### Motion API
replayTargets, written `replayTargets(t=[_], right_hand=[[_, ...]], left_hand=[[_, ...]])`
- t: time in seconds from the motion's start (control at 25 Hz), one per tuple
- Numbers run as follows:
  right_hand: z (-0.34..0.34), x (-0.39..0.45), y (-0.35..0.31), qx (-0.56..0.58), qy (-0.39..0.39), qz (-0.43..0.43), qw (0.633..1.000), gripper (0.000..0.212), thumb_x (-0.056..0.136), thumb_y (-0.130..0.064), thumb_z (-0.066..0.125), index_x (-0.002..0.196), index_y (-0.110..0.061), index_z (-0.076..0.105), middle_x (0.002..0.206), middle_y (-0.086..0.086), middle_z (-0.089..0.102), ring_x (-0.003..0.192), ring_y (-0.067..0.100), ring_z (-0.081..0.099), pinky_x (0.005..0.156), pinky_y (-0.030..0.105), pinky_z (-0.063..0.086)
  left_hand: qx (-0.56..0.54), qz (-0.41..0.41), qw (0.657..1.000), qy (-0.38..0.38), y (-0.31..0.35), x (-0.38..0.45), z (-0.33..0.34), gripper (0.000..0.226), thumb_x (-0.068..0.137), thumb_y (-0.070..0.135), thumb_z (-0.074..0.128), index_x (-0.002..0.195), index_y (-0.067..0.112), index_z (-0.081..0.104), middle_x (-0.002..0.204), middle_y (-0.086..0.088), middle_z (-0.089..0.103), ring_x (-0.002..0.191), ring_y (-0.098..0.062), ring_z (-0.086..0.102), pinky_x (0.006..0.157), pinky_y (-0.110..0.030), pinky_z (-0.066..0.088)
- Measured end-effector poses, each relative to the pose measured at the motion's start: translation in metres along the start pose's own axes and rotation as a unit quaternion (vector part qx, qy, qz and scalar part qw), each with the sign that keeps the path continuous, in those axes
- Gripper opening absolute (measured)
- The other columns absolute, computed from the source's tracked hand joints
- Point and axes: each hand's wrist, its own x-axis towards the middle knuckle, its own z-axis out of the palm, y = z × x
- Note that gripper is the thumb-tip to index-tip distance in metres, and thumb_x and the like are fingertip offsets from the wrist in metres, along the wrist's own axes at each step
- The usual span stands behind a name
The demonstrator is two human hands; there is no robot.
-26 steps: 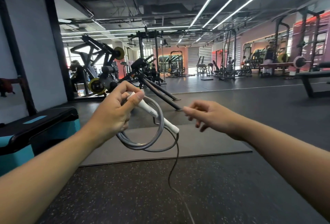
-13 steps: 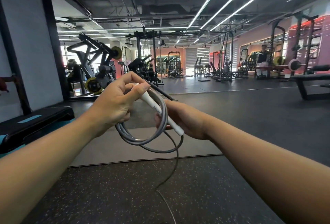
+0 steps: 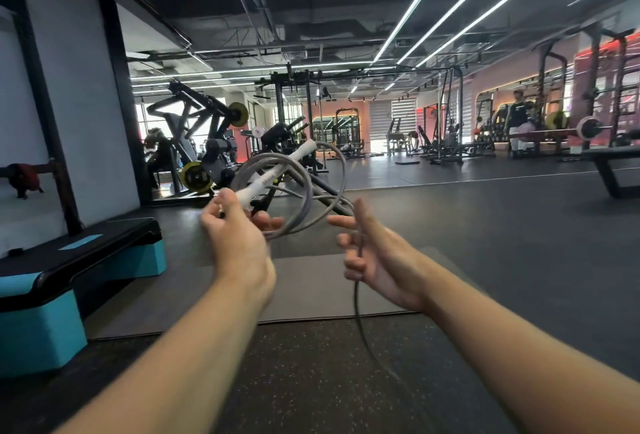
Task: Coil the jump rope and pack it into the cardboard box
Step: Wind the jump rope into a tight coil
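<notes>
A grey jump rope with a white handle is held up at chest height. My left hand grips the lower end of the handle together with several loops of the rope, and the handle points up and to the right. My right hand is just to the right of the coil, palm turned up, with the loose rope running through its loosely curled fingers. From there the loose rope end hangs down toward the floor. No cardboard box is in view.
A grey mat lies on the dark speckled gym floor below my hands. A black and teal step platform stands at the left. Weight machines and racks fill the background, and a person stands far right.
My left hand has turned so the handle now points up instead of down to the right. The coil has swung upward. My right hand has come out from behind the coil and now holds the loose rope.
</notes>
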Motion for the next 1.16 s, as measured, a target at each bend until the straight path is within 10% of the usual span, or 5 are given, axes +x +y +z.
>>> replayTargets(t=[0.16, 0.48, 0.64, 0.76, 1.16], right_hand=[[0.054, 0.001, 0.011, -0.050, 0.037, -0.103, 0.993, 0.028, 0.091, -0.038, 0.072, 0.096, -0.011, 0.075, 0.073, -0.004, 0.075, 0.055, 0.006, 0.059, 0.056, 0.021, 0.044], [0.014, -0.009, -0.048, -0.351, -0.038, -0.041, 0.935, 0.052, 0.104, -0.041, 0.052, 0.059, -0.019, 0.043, 0.045, -0.006, 0.040, 0.041, 0.011, 0.033, 0.045, 0.025, 0.026], [0.016, -0.011, -0.068, -0.558, -0.111, -0.004, 0.823, 0.046, 0.101, -0.036, 0.057, 0.062, -0.013, 0.052, 0.049, -0.003, 0.051, 0.042, 0.010, 0.042, 0.050, 0.024, 0.037], [0.020, -0.010, -0.076, -0.674, -0.124, -0.017, 0.728, 0.039, 0.097, -0.035, 0.062, 0.065, -0.013, 0.063, 0.053, -0.007, 0.060, 0.043, 0.004, 0.047, 0.055, 0.024, 0.041], [-0.005, -0.034, -0.091, -0.556, -0.214, 0.023, 0.803, 0.008, 0.093, -0.026, 0.073, 0.091, -0.020, 0.077, 0.075, -0.001, 0.074, 0.066, 0.015, 0.050, 0.055, 0.025, 0.034]], left_hand=[[-0.020, -0.097, 0.995, 0.026, -0.037, -0.035, 0.021, 0.047, 0.108, 0.041, 0.031, 0.125, 0.006, 0.057, 0.105, -0.015, 0.069, 0.088, -0.024, 0.069, 0.071, -0.032, 0.055], [0.280, -0.086, 0.947, -0.129, -0.020, -0.042, -0.028, 0.077, 0.086, 0.011, 0.073, 0.149, 0.026, 0.030, 0.147, -0.012, 0.048, 0.129, -0.024, 0.052, 0.110, -0.049, 0.043], [0.551, 0.258, 0.694, -0.386, 0.033, -0.024, -0.004, 0.093, 0.077, 0.031, 0.070, 0.155, 0.043, 0.021, 0.166, 0.013, 0.018, 0.152, -0.010, 0.016, 0.121, -0.044, 0.017], [0.614, 0.145, 0.559, -0.537, 0.053, -0.013, 0.026, 0.057, 0.081, 0.038, 0.066, 0.136, 0.035, 0.052, 0.137, 0.005, 0.063, 0.124, -0.014, 0.059, 0.110, -0.042, 0.045], [0.530, -0.075, 0.621, -0.574, 0.050, -0.021, 0.018, 0.043, 0.096, 0.052, 0.051, 0.101, 0.015, 0.073, 0.063, 0.007, 0.050, 0.053, -0.009, 0.037, 0.051, -0.020, 0.035]])
